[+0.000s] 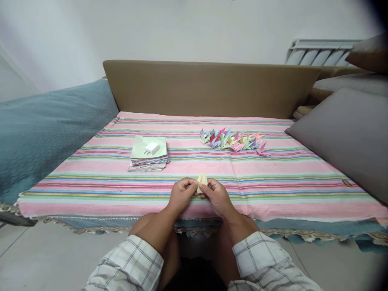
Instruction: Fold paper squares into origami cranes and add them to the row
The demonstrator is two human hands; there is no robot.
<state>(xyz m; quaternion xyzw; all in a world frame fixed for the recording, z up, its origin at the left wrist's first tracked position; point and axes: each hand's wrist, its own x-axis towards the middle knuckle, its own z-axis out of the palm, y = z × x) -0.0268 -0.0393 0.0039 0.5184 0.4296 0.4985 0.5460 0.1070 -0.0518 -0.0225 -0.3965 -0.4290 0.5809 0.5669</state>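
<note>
Pinched between both hands is a small piece of folded pale yellow paper (202,180), its narrow end pointing away from me. My left hand (182,192) grips its left edge with thumb and fingers. On the other edge, my right hand (216,194) holds it the same way, thumb on top. The lower part of the paper is hidden by my fingers. Beyond my hands lies a group of several folded paper cranes (230,140) in many colours. To the left, a stack of square paper sheets (148,162) carries a white plug adapter (152,148).
A pink striped cloth (100,171) covers the sofa seat. Behind it rises a brown backrest (209,89). At the left is a blue covered armrest (57,125), at the right a grey cushion (348,133). A small brown object (347,183) lies near the cushion.
</note>
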